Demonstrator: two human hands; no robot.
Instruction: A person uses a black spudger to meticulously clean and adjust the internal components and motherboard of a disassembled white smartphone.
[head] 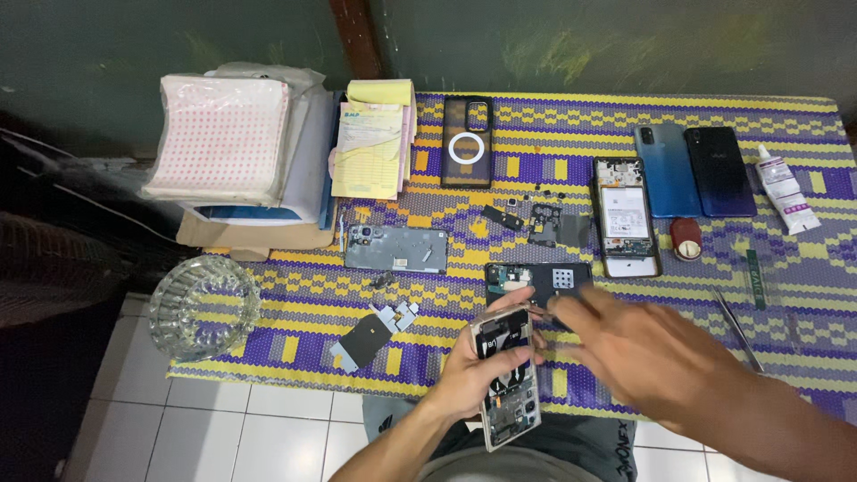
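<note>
My left hand (pixel 466 379) grips an opened phone body (pixel 505 375) near the table's front edge, its exposed inner parts facing up. My right hand (pixel 644 348) hovers just right of it, fingers reaching toward the phone's top edge and pinching what looks like a thin metal tool; I cannot make it out clearly. Behind the hands lies a dark phone part (pixel 538 279) with a small board at its left end.
A purple and yellow woven mat (pixel 625 116) covers the table. On it lie a grey phone frame (pixel 395 249), a clear case (pixel 467 143), an open phone (pixel 626 217), two blue phones (pixel 696 170), a glue tube (pixel 788 190), tweezers (pixel 737 328), paper pads (pixel 373 143). A glass ashtray (pixel 203 305) sits left.
</note>
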